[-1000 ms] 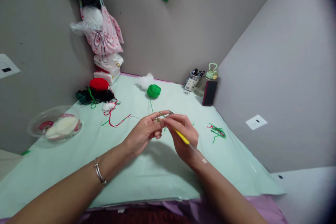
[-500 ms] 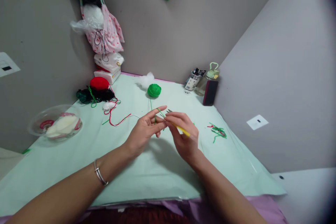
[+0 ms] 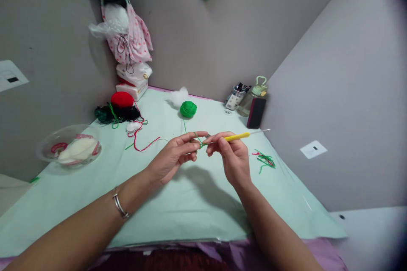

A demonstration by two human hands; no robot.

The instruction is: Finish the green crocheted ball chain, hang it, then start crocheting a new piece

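Here, yellow-handled crochet hook (image 3: 237, 136) pinched level in closed right hand (image 3: 233, 156), thin metal shaft pointed rightward. Green yarn strand (image 3: 197, 139) gripped by left hand (image 3: 173, 159), above worktop (image 3: 190, 211) centre.

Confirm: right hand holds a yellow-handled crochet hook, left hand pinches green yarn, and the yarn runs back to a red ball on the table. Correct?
Not quite. The head view shows the strand running back to a green yarn ball, not a red one. The rest holds: the right hand holds the yellow-handled crochet hook, and the left hand pinches the green yarn.
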